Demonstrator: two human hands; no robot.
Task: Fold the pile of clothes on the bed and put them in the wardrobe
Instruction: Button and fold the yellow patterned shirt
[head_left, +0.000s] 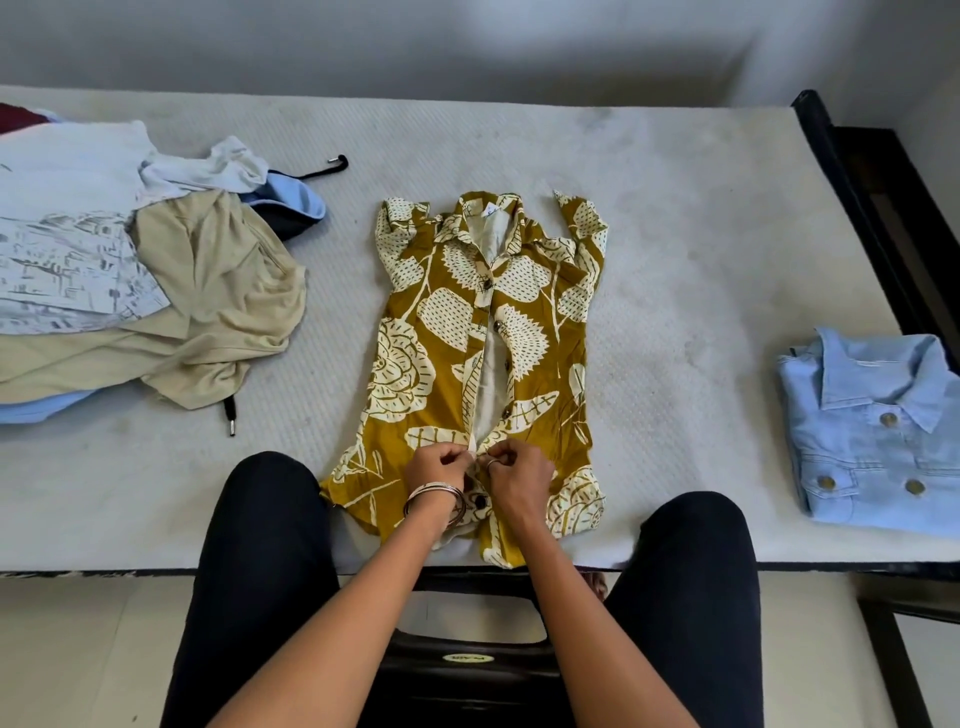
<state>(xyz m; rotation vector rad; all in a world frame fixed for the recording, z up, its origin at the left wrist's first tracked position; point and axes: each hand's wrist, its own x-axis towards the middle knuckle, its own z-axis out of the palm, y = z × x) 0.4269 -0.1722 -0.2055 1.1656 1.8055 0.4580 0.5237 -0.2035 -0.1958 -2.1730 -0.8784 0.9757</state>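
1. Shirt (467, 364): mustard with cream leaf print, lying flat at the middle of the bed (675, 234), collar away from the person, front partly unbuttoned.
2. Left hand (436, 465): fingers curled, pinching the shirt's left front edge near the hem; bangles (434, 499) on the wrist.
3. Right hand (517, 470): fingers curled, pinching the right front edge, just beside the left hand.
4. Pile of clothes (156, 270): unfolded, on the bed's left side.
5. Denim shirt (878, 431): folded, at the bed's right edge.
6. Stool (467, 670): dark, under the person.
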